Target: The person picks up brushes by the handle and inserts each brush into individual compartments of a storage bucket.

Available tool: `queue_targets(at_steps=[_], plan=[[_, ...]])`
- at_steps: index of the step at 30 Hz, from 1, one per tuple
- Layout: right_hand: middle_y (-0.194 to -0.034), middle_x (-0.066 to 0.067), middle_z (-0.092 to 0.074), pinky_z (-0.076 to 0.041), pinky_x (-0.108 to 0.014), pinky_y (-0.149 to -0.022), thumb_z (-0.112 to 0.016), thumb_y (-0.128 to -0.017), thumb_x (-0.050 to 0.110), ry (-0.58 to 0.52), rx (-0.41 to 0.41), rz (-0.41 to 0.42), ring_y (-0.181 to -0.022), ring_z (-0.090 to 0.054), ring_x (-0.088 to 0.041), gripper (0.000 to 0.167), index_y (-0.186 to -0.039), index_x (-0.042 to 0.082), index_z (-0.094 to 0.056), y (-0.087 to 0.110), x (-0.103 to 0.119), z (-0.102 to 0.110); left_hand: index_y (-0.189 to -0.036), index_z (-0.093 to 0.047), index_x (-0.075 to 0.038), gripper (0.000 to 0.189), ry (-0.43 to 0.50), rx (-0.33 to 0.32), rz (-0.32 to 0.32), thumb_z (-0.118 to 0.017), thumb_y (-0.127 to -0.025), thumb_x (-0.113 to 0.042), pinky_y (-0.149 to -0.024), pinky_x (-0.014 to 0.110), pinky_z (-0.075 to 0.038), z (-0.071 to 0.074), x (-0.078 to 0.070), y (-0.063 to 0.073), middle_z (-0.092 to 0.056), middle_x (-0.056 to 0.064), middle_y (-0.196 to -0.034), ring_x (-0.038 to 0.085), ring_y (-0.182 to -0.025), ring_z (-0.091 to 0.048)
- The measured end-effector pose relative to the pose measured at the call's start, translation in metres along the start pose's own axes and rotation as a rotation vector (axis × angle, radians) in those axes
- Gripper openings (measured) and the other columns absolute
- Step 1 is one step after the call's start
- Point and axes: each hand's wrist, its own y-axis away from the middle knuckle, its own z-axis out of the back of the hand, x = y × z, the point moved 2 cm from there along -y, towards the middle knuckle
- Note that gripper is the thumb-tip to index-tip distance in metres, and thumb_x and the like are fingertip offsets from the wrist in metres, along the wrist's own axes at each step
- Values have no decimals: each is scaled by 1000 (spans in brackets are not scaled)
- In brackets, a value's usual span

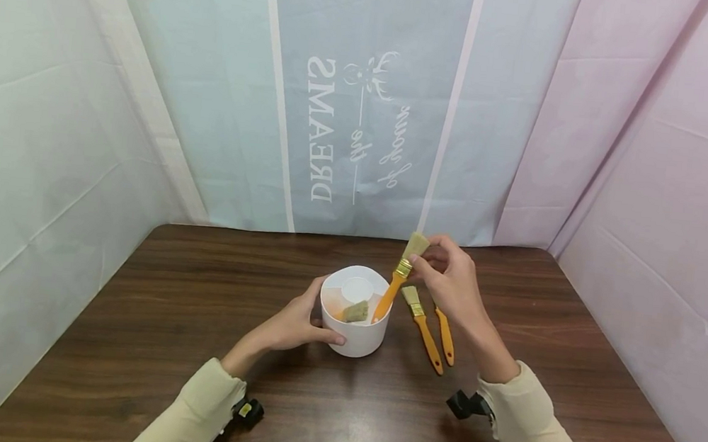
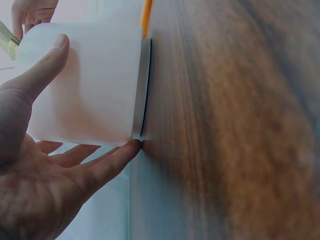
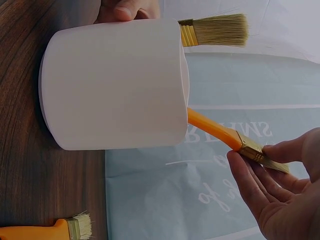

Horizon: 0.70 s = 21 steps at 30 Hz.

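Observation:
A white round container [image 1: 358,341] stands on the table, and my left hand [image 1: 293,323] grips its left side, thumb across the front and fingers behind. One paintbrush [image 1: 356,311] with an orange handle leans inside it, bristles above the rim. My right hand [image 1: 453,280] pinches a second paintbrush [image 1: 394,289] near its metal band, bristles up. The lower end of that orange handle dips inside the container's right rim. In the right wrist view, thumb and fingers close around the band and bristles [image 3: 272,164].
Right of the container, two more paintbrushes lie on the dark wooden table [image 1: 247,268]: one paintbrush [image 1: 423,331] shows whole, the other paintbrush [image 1: 444,336] is partly hidden by my right hand. A printed cloth [image 1: 365,108] hangs behind the table, with pale curtains on both sides.

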Motion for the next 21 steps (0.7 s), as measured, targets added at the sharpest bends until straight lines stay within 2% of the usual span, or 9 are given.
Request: queue_targets(at_steps=[7, 21], plan=[[-104, -23, -73, -64, -34, -71, -68, -100, 14, 8, -6, 10, -80, -74, -21, 21, -113, 0, -61, 0, 0, 0, -161, -19, -21, 110, 5, -2, -5, -92, -79, -25, -104, 44, -55, 0, 1, 0, -43, 7, -158, 27, -140, -50], [-103, -22, -73, -64, -34, -71, -69, -100, 17, 14, -1, 6, -80, -75, -31, 22, -113, 1, -62, 1, 1, 0, -162, -18, -21, 111, -3, -2, -3, -92, -79, -26, -106, 46, -54, 0, 0, 0, -42, 7, -158, 27, -141, -49]])
